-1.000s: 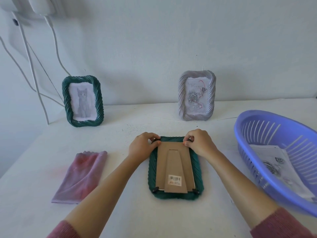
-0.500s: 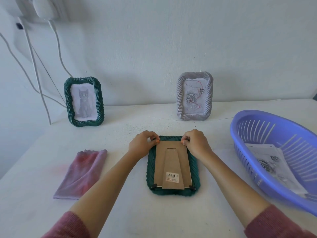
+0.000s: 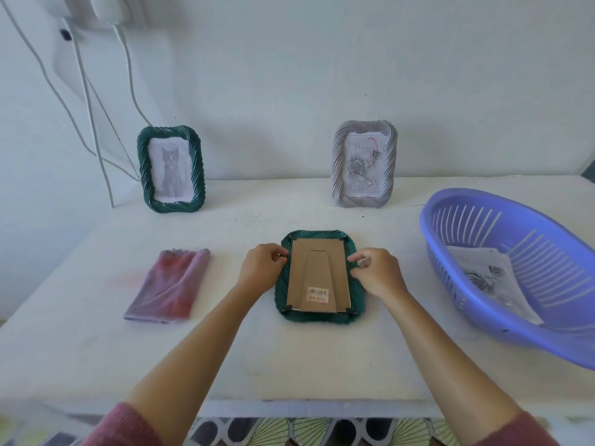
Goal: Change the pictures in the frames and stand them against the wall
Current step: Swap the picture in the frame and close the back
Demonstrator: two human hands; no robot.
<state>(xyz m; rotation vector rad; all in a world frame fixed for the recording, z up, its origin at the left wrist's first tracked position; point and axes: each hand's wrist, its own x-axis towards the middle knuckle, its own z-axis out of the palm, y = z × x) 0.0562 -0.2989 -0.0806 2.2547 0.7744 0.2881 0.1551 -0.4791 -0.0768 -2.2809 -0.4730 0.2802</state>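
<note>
Green frame [image 3: 322, 318] lay face-down at table [image 3: 289, 365] centre, cardboard back [image 3: 317, 278] up. Both hands had slid from its top corners down to the sides: left hand [image 3: 260, 272] and right hand [image 3: 378, 273] curled, fingertips pinching at the side edges, nothing lifted.

A white table [image 3: 289, 358] set against a wall. At its back stand a green frame [image 3: 171, 169] on the left and a grey frame [image 3: 363, 164] on the right. Near the middle, another green frame [image 3: 319, 278] lies face down. A folded pink cloth [image 3: 169, 287] lies to its left. A purple basket [image 3: 512, 272] sits at the right edge.
</note>
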